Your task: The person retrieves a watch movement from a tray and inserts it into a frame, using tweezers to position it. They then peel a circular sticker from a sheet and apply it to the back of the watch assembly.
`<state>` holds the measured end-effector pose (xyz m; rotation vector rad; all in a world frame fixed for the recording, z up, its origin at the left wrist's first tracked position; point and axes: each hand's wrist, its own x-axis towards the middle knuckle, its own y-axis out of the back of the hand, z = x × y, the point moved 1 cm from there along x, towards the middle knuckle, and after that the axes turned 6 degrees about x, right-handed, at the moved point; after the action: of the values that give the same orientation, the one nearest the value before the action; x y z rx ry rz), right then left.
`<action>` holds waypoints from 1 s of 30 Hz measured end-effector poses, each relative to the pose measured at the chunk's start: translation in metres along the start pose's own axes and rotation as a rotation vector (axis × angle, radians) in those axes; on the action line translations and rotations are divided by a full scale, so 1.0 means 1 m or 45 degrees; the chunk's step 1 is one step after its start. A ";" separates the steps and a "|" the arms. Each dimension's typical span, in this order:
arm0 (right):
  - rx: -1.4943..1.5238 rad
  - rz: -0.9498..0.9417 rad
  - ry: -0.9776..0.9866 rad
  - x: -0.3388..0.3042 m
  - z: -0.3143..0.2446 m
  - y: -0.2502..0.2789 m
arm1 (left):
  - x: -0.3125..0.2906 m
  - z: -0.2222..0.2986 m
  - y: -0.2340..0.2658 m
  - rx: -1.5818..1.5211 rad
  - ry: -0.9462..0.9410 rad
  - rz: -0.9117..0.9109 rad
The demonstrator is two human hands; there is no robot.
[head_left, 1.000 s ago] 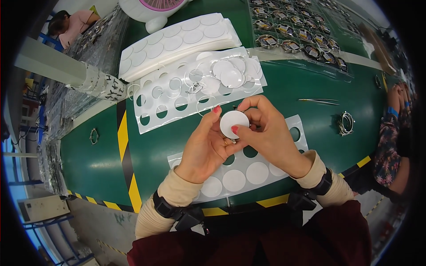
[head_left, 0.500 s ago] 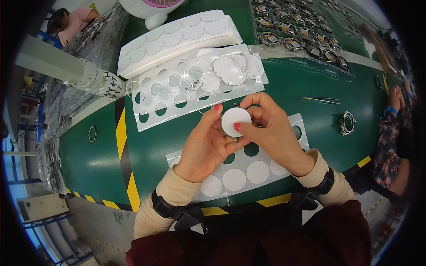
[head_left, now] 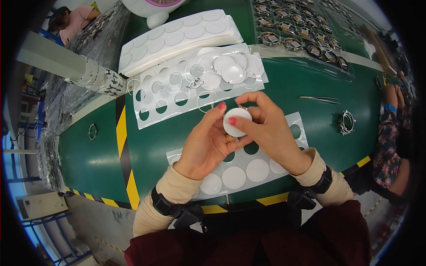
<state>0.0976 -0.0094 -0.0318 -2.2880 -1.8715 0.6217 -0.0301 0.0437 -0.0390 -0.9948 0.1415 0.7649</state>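
My left hand (head_left: 205, 144) cradles a small round metal watch case between thumb and fingers. A white round sticker (head_left: 242, 126) covers its face; only bits of the metal edge (head_left: 237, 139) show around it. From the other side my right hand (head_left: 270, 128) grips the case, its thumb lying flat on the sticker and its forefinger at the far edge. Below my hands lies a sheet of white round stickers (head_left: 234, 177), with several holes where discs are gone. The undersides of the case and the fingers behind it are hidden.
Behind my hands lie a punched sheet (head_left: 151, 119), a pile of loose white discs (head_left: 231, 73) and a sticker stack (head_left: 177, 33). Tweezers (head_left: 320, 100) and metal rings (head_left: 347, 122) lie right, another ring (head_left: 92, 131) left. A clear tray (head_left: 306, 62) holds round parts.
My right thumb has slid up and left across the white sticker. The case has tilted slightly in my fingers; both hands stay in nearly the same place.
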 end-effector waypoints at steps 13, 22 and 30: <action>-0.404 -0.147 0.114 0.005 0.005 0.004 | -0.004 0.000 -0.002 -0.008 -0.010 -0.076; -0.246 -0.223 0.107 -0.003 -0.003 -0.001 | -0.005 0.003 0.001 0.085 -0.044 -0.064; -0.299 -0.257 0.196 -0.001 0.004 0.000 | -0.004 0.007 0.007 0.072 -0.071 -0.070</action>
<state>0.0963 -0.0108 -0.0359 -2.1630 -2.1594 0.2034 -0.0387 0.0490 -0.0383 -0.9195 0.0868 0.7342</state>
